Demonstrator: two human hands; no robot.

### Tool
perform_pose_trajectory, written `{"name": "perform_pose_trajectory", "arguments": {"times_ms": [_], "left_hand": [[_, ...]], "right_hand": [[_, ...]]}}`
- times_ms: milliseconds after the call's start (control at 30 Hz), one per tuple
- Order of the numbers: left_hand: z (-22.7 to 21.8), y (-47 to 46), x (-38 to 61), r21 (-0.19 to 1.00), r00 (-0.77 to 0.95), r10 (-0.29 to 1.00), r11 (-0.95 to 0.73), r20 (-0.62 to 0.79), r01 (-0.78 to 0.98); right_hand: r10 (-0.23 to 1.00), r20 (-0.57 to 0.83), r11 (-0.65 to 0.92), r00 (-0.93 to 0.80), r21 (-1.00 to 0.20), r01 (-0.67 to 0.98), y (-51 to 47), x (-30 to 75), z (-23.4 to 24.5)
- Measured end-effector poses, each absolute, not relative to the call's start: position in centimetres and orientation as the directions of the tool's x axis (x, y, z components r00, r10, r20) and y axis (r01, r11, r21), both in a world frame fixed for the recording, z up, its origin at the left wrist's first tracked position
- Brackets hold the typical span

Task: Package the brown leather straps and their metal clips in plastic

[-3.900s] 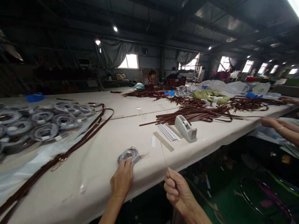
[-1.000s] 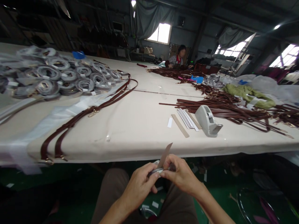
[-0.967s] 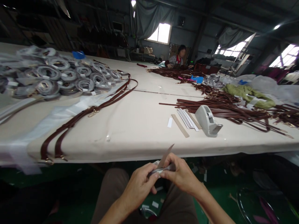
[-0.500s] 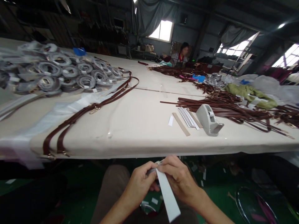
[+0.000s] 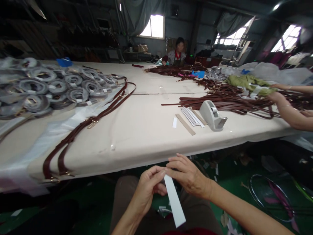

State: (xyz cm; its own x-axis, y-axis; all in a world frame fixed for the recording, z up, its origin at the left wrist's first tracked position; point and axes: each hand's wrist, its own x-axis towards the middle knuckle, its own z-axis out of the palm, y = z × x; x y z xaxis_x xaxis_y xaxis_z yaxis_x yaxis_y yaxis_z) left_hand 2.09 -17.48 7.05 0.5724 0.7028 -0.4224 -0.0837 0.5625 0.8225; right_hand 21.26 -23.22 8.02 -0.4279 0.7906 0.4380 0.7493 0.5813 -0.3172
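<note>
A long white card strip [image 5: 175, 202] hangs at a slant in front of my lap, its upper end at the fingertips of both hands. My left hand [image 5: 149, 187] is closed, thumb and forefinger pinched at the strip's top end. From the right, my right hand [image 5: 187, 174] pinches that same end, with its outer fingers stretched out. The fingertips hide the top of the strip. Both hands are below the front edge of the table [image 5: 141, 137]. On it lie a stack of white strips [image 5: 192, 117], a brown strip [image 5: 185, 124] and a small white piece [image 5: 174, 122].
A grey tape dispenser [image 5: 210, 114] stands beside brown leather straps [image 5: 225, 102]. Wrapped strap coils [image 5: 57, 86] are heaped at left, near another long strap [image 5: 80, 127]. A co-worker's arms [image 5: 286, 106] reach in at right over green cloth [image 5: 249, 83]. Another person [image 5: 177, 54] sits across the table.
My view has turned slightly right. The fingers of my right hand have spread outward, while the strip stays between both hands. A co-worker's arms have come into view at the right.
</note>
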Motion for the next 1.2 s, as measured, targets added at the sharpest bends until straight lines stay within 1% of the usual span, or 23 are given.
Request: {"name": "perform_pose_trajectory", "arguments": {"times_ms": [67, 133, 200, 233, 267, 300, 333, 400, 467, 567, 600, 667, 700, 733, 800, 833, 867, 900, 967, 1033, 1067, 1133, 1200], "left_hand": [[6.7, -17.4, 2.0, 0.843, 0.559, 0.726, 0.531, -0.4, -0.087], [6.5, -17.4, 2.0, 0.873, 0.531, 0.765, 0.48, -0.364, -0.093], [6.3, -17.4, 2.0, 0.91, 0.482, 0.818, 0.404, -0.314, -0.092], [6.3, -17.4, 2.0, 0.926, 0.454, 0.842, 0.367, -0.291, -0.087], [6.2, -17.4, 2.0, 0.938, 0.429, 0.862, 0.336, -0.272, -0.081], [6.2, -17.5, 2.1, 0.947, 0.407, 0.876, 0.314, -0.259, -0.072], [6.2, -17.5, 2.1, 0.953, 0.388, 0.886, 0.298, -0.252, -0.061], [6.1, -17.7, 2.2, 0.963, 0.359, 0.904, 0.265, -0.233, -0.042], [6.1, -17.8, 2.4, 0.97, 0.341, 0.914, 0.24, -0.218, -0.026], [6.0, -18.0, 2.7, 0.972, 0.315, 0.924, 0.233, -0.216, -0.017], [6.0, -18.0, 2.8, 0.972, 0.3, 0.929, 0.235, -0.219, -0.02], [6.1, -18.1, 3.2, 0.97, 0.264, 0.939, 0.241, -0.222, -0.038], [6.1, -18.1, 3.3, 0.968, 0.247, 0.942, 0.246, -0.227, -0.051], [6.1, -18.2, 3.5, 0.964, 0.232, 0.944, 0.256, -0.235, -0.066], [6.0, -18.3, 3.9, 0.951, 0.213, 0.941, 0.29, -0.263, -0.106], [5.9, -18.4, 4.0, 0.94, 0.207, 0.936, 0.316, -0.286, -0.131], [5.7, -18.4, 4.1, 0.926, 0.205, 0.928, 0.344, -0.31, -0.155], [5.5, -18.4, 4.2, 0.911, 0.207, 0.919, 0.373, -0.336, -0.175], [5.1, -18.4, 4.3, 0.884, 0.212, 0.899, 0.424, -0.383, -0.199], [4.7, -18.1, 4.2, 0.872, 0.199, 0.891, 0.445, -0.408, -0.204], [4.6, -18.0, 4.1, 0.873, 0.184, 0.894, 0.442, -0.409, -0.207], [4.5, -17.6, 3.8, 0.888, 0.147, 0.908, 0.415, -0.391, -0.199], [4.5, -17.2, 3.5, 0.897, 0.124, 0.913, 0.405, -0.387, -0.177]], "right_hand": [[0.825, 0.421, 0.533, -0.377, -0.361, 0.765, -23.4, 20.8, 8.2], [0.842, 0.47, 0.481, -0.265, -0.43, 0.764, -23.8, 20.1, 8.5], [0.833, 0.55, 0.406, -0.049, -0.549, 0.731, -24.3, 19.2, 8.8], [0.834, 0.547, 0.352, 0.071, -0.627, 0.695, -24.6, 18.7, 8.9], [0.852, 0.494, 0.279, 0.175, -0.71, 0.647, -24.7, 18.2, 9.0], [0.884, 0.396, 0.185, 0.249, -0.785, 0.591, -24.8, 17.8, 9.1], [0.919, 0.272, 0.082, 0.287, -0.841, 0.534, -24.8, 17.4, 9.1], [0.957, 0.048, -0.083, 0.288, -0.9, 0.428, -24.5, 16.8, 8.9], [0.967, -0.053, -0.138, 0.25, -0.931, 0.338, -23.9, 16.5, 8.5], [0.98, -0.057, -0.11, 0.191, -0.954, 0.277, -23.3, 16.5, 7.9], [0.983, -0.039, -0.094, 0.182, -0.949, 0.302, -23.2, 16.5, 7.6], [0.983, 0.074, -0.011, 0.17, -0.892, 0.451, -23.2, 16.4, 7.3], [0.974, 0.169, 0.053, 0.154, -0.823, 0.565, -23.1, 16.3, 7.1], [0.953, 0.277, 0.124, 0.12, -0.722, 0.681, -23.1, 16.2, 6.9], [0.89, 0.456, 0.232, 0.013, -0.478, 0.847, -23.1, 16.1, 6.7], [0.861, 0.507, 0.267, -0.042, -0.379, 0.886, -23.1, 16.0, 6.6], [0.838, 0.535, 0.31, -0.104, -0.312, 0.898, -23.1, 16.0, 6.5], [0.82, 0.548, 0.365, -0.165, -0.278, 0.889, -23.2, 16.0, 6.5], [0.796, 0.543, 0.481, -0.269, -0.296, 0.825, -23.7, 16.0, 6.6], [0.787, 0.532, 0.554, -0.313, -0.385, 0.738, -24.3, 16.3, 7.0], [0.799, 0.524, 0.552, -0.295, -0.442, 0.707, -24.5, 16.6, 7.2], [0.845, 0.505, 0.48, -0.177, -0.571, 0.666, -24.4, 17.6, 7.8], [0.889, 0.454, 0.331, 0.054, -0.722, 0.608, -23.1, 19.1, 8.6]]}}
